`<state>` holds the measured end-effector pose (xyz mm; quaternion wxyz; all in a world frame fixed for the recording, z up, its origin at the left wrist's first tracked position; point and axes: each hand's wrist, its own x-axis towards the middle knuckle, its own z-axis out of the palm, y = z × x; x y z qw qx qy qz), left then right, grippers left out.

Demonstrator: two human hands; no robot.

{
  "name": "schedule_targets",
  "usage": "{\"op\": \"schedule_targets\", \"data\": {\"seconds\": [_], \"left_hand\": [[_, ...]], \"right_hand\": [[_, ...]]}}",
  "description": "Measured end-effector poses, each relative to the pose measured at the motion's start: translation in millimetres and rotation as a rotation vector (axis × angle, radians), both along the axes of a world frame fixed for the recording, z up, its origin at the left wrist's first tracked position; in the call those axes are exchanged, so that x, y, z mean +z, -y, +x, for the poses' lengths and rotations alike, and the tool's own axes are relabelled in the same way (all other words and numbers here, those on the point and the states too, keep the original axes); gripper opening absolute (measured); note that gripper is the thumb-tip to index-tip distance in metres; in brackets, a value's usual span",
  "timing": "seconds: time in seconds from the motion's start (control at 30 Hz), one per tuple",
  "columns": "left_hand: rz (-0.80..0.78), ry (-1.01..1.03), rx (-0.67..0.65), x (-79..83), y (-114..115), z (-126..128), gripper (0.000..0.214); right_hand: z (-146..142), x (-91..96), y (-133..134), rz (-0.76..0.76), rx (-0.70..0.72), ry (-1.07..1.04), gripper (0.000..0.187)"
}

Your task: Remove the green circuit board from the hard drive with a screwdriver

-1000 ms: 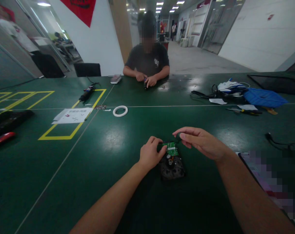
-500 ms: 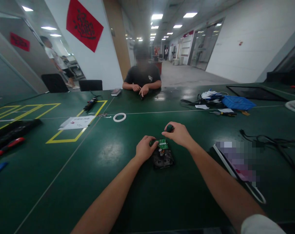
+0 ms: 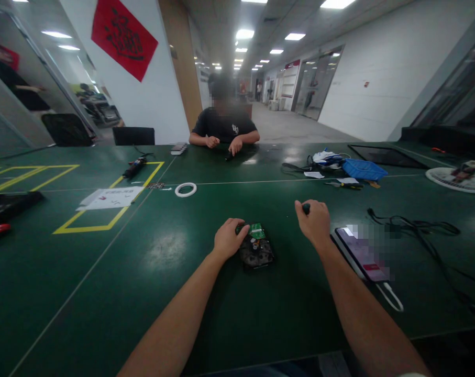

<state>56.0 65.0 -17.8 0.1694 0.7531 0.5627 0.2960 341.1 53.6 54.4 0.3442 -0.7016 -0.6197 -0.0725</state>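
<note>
A dark hard drive with a small green circuit board on its far end lies on the green table in front of me. My left hand rests against the drive's left far corner, fingers curled on its edge. My right hand is to the right of the drive, apart from it, closed around a small dark-handled tool whose top shows above my fingers.
A phone with a white cable lies right of my right hand, black cables beyond it. A person sits across the table. White tape ring, paper sheet, blue tray and tools lie farther off.
My right hand has moved off the circuit board to the right with the tool in it. My left hand stays on the drive. The view has tilted upward.
</note>
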Motion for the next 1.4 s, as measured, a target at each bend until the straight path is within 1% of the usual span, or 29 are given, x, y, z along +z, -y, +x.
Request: {"op": "schedule_targets", "data": {"seconds": [0.07, 0.1, 0.17, 0.23, 0.3, 0.5, 0.57, 0.63, 0.7, 0.77, 0.83, 0.87, 0.93, 1.07, 1.23, 1.4], "left_hand": [[-0.003, -0.001, 0.0, -0.3, -0.8, -0.3, 0.031], [-0.004, -0.003, 0.001, -0.6, -1.3, -0.4, 0.03], [-0.004, -0.007, 0.0, -0.9, -2.0, -0.5, 0.03], [-0.008, -0.008, -0.003, -0.6, -2.1, -0.6, 0.03], [-0.019, -0.008, -0.002, 0.5, -1.6, -0.7, 0.031], [-0.031, -0.01, -0.006, 4.6, 0.1, -1.8, 0.033], [-0.035, -0.001, -0.013, 5.5, 0.2, -2.5, 0.033], [-0.041, 0.007, -0.011, 6.0, 0.0, -3.2, 0.033], [-0.046, 0.011, -0.008, 6.0, -0.7, -3.6, 0.033], [-0.05, 0.009, -0.007, 5.5, -1.5, -3.9, 0.033], [-0.055, 0.003, -0.004, 4.9, -2.3, -3.9, 0.033], [-0.056, 0.0, -0.002, 4.5, -2.6, -3.9, 0.033], [-0.051, -0.004, 0.0, 3.8, -3.0, -3.7, 0.033], [-0.053, -0.02, 0.006, 2.9, -3.5, -3.1, 0.032], [-0.049, -0.025, 0.0, 2.8, -3.6, -3.0, 0.031], [-0.045, -0.029, -0.003, 2.0, -3.8, -2.6, 0.032]], "right_hand": [[3.5, -20.1, -4.6, -0.132, 0.079, 0.089, 0.027], [3.9, -28.8, -7.6, -0.2, 0.089, 0.108, 0.025], [2.4, -42.3, -13.7, -0.314, 0.063, 0.127, 0.029], [-0.9, -50.2, -18.9, -0.384, 0.031, 0.146, 0.031], [-5.2, -53.7, -22.9, -0.416, 0.027, 0.162, 0.03], [-14.6, -55.9, -28.5, -0.427, 0.029, 0.179, 0.026], [-15.6, -55.2, -27.2, -0.422, 0.016, 0.174, 0.026], [-17.8, -52.5, -22.6, -0.404, 0.038, 0.163, 0.025], [-23.6, -47.7, -14.5, -0.362, 0.137, 0.144, 0.024], [-33.9, -41.7, -4.1, -0.317, 0.308, 0.11, 0.024], [-46.8, -36.1, 6.8, -0.311, 0.482, 0.075, 0.023], [-53.3, -34.0, 11.5, -0.323, 0.543, 0.064, 0.022], [-64.2, -31.5, 18.7, -0.358, 0.6, 0.054, 0.02], [-74.8, -33.3, 22.4, -0.393, 0.587, 0.062, 0.015], [-78.2, -37.3, 21.0, -0.388, 0.553, 0.07, 0.014], [-80.9, -35.3, 25.9, -0.397, 0.506, 0.09, 0.016]]}}
